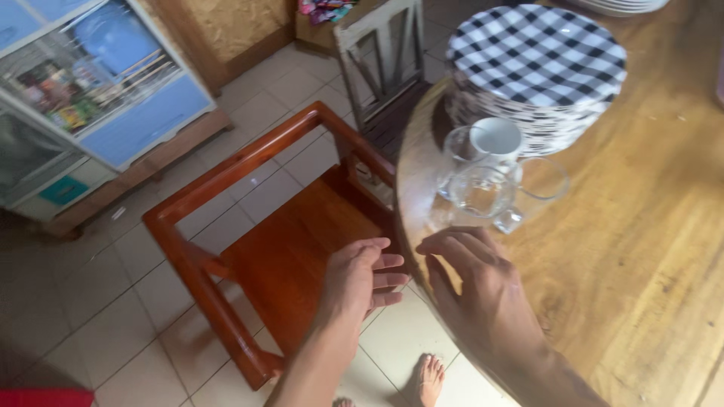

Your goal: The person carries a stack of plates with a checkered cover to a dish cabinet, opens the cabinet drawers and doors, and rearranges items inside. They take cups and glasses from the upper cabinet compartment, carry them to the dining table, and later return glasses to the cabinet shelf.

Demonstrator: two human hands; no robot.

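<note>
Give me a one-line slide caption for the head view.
Both bare hands, left hand and right hand, hover open at the wooden table edge near clear glass cups, above a wooden chair.

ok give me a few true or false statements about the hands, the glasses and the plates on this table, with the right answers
1. Both hands are empty. True: the left hand and right hand hold nothing.
2. The right hand grips a clear glass. False: it hovers over the wooden table, short of the clear glasses.
3. A white cup stands by the stack of checked plates. True.
4. The plates are plain red. False: they are black and white checked.
5. The left hand rests on the table. False: it is off the table's edge, above the red wooden chair.
</note>
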